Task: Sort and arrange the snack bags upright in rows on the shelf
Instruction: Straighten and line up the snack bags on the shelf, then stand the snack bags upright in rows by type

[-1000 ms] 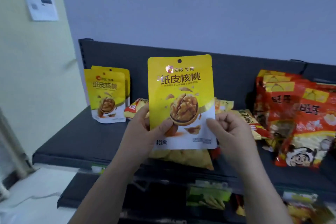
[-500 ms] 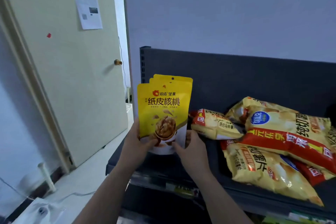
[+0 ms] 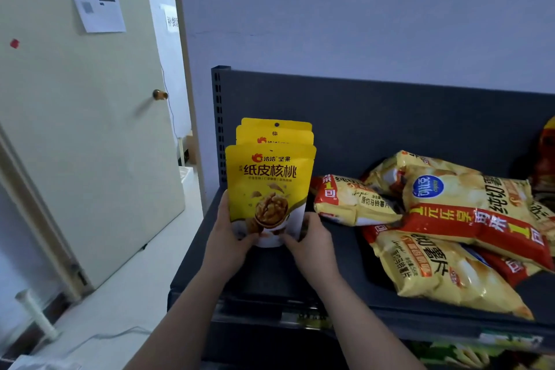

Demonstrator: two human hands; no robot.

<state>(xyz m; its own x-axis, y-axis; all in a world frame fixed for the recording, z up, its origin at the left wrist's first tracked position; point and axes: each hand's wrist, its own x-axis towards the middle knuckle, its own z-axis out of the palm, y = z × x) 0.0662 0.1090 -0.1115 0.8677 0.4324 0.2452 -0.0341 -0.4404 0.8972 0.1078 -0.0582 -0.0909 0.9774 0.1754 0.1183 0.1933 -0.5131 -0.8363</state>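
A yellow walnut snack bag (image 3: 270, 183) stands upright at the left end of the dark shelf (image 3: 336, 273), in front of two more yellow walnut bags (image 3: 274, 131) lined up behind it. My left hand (image 3: 225, 240) grips the front bag's lower left edge. My right hand (image 3: 306, 237) pinches its lower right corner. The bag's bottom sits at the shelf surface, partly hidden by my fingers.
A loose heap of yellow-and-red potato chip bags (image 3: 450, 228) lies flat on the shelf to the right. A red bag (image 3: 545, 159) shows at the far right edge. A cream door (image 3: 90, 129) stands left of the shelf upright (image 3: 217, 123). Lower shelves hold more packets.
The view swung left along the shelf. Both hands carried the walnut bag from mid-shelf to the left end and lowered it in front of the two standing bags.
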